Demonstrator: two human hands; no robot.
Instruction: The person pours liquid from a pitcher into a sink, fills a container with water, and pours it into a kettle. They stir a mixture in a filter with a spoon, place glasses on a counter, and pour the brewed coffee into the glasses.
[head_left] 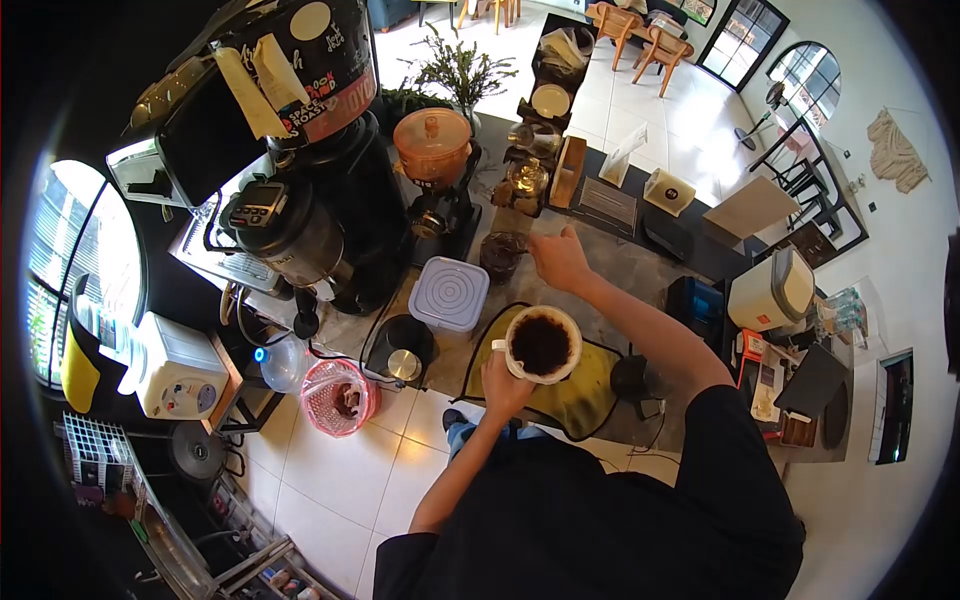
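Note:
My left hand (506, 388) is closed around a white coffee dripper (573, 352), tilted so that its open top faces me. Dark wet coffee grounds (541, 345) sit inside it. Farther forward, my right hand (560, 260) is closed on the handle of a glass coffee server (499, 258) with dark liquid inside, over the counter. Below the dripper lies a yellow-green cloth mat (580, 400) with a dark border. A square container with a pale lid (448, 293) stands to the left of the mat.
A grinder with an orange hopper (432, 145) and a large black coffee machine (340, 210) stand at the left. A black kettle-like vessel (630, 378) is right of the mat. On the floor is a pink bin (340, 400). A wooden box (568, 170) stands ahead.

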